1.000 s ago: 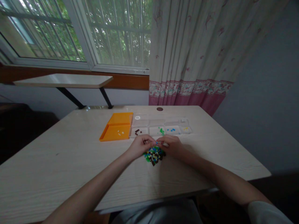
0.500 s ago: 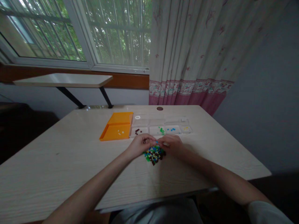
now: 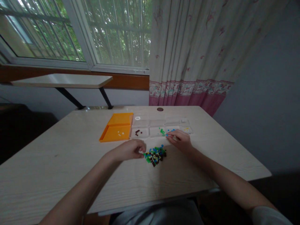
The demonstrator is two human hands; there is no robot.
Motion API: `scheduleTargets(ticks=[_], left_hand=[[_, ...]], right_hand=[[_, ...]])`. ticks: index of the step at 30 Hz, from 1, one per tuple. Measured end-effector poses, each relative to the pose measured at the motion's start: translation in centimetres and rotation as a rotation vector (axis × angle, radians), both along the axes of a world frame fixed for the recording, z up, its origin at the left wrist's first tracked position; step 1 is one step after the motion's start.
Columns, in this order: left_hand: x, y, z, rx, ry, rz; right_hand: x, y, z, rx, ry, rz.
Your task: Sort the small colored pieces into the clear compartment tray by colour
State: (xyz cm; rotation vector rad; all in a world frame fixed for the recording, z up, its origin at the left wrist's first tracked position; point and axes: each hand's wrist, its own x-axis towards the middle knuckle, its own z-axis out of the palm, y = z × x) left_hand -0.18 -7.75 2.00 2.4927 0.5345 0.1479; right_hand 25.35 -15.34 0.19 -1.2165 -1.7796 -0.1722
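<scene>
Right now my right hand (image 3: 181, 140) is just right of the middle of the frame, thumb and fingers pinched together on a small blue piece (image 3: 167, 135). I have it at the near edge of the clear box (image 3: 149, 132), by the green pieces (image 3: 162, 132) and partly in front of the blue pieces (image 3: 171, 130).

My left hand (image 3: 130, 150) is lower, a little left of the centre, with the fingers curled inward and the tips at the left edge of the mixed pile (image 3: 155, 156). Whether those fingers grip anything, I cannot tell.

The pile sits on the desk (image 3: 70, 168) just below the centre of the frame, between my two forearms, a jumble of green, blue, dark brown and pale yellow bits. Above it, across the middle of the frame, the box's front row also has dark brown pieces (image 3: 137, 132) towards its left end and yellow pieces (image 3: 186, 129) at its right end. Joining the box on the left is an orange tray (image 3: 120, 119), with a few white pieces (image 3: 121, 133) lying in its near half. A window (image 3: 122, 34) fills the upper left, and a curtain (image 3: 192, 47) hangs at the upper right.
</scene>
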Motion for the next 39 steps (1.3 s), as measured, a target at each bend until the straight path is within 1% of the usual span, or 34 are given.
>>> scheduleTargets(ticks=[5, 11, 16, 20, 26, 31, 34, 37, 39], left_hand=[[0.2, -0.1, -0.4, 0.000, -0.024, -0.040], [-0.1, 0.1, -0.9, -0.020, -0.031, -0.019], [-0.2, 0.1, -0.8, -0.040, -0.037, -0.012], [-0.2, 0.0, -0.5, -0.060, -0.032, -0.009], [0.0, -0.4, 0.2, -0.127, -0.046, 0.024], [0.4, -0.8, 0.5, -0.224, -0.128, 0.083], [0.9, -0.8, 0.1, -0.279, -0.221, 0.155], [1.5, -0.7, -0.8, -0.373, -0.333, 0.207], [2.0, -0.7, -1.5, -0.441, -0.382, 0.209]], right_hand=[[0.3, 0.2, -0.2, 0.031, -0.010, -0.008], [0.9, 0.5, -0.4, 0.026, -0.012, -0.049], [1.6, 0.6, -0.3, 0.023, -0.014, -0.081], [2.8, 1.1, -0.4, -0.036, -0.053, -0.117], [4.5, 2.3, -1.0, -0.191, -0.058, -0.291], [4.8, 2.4, -1.0, -0.226, -0.021, -0.340], [4.2, 2.3, -0.9, -0.199, -0.027, -0.295], [2.7, 1.7, -1.0, -0.170, -0.073, -0.137], [1.3, 1.2, -1.2, -0.156, -0.128, -0.016]])
